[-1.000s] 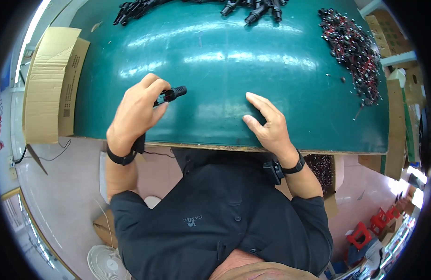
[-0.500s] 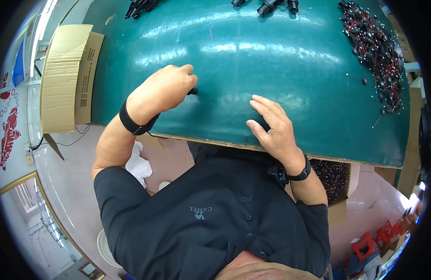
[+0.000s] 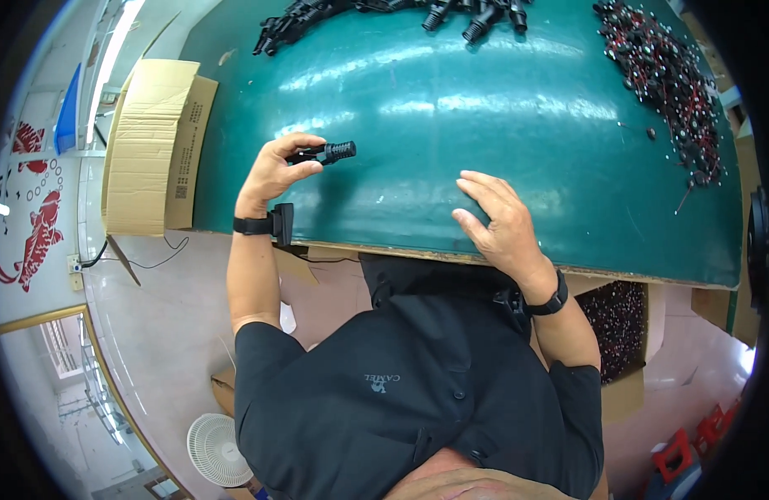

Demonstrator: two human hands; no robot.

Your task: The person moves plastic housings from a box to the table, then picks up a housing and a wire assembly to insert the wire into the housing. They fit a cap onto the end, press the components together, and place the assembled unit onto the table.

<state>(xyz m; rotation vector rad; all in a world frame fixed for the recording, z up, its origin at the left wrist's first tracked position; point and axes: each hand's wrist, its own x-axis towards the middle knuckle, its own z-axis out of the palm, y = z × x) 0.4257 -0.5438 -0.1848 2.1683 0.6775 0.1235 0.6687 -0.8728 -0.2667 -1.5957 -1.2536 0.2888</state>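
Black ribbed part (image 3: pixel 338 152) in left hand (image 3: pixel 278 172); right hand (image 3: pixel 507 223) well apart

Ribbed plastic part (image 3: pixel 341 151), glossy tabletop (image 3: pixel 409 183)

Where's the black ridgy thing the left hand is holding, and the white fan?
Black ridgy thing (image 3: pixel 340 152): head view, on its ridged end.
White fan (image 3: pixel 219 450): head view, on its round grille.

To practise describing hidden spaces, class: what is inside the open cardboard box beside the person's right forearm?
The cardboard box holds heaped small dark and reddish pieces. Its bottom and lower layers lie covered beneath; the table and right forearm hide parts of it.
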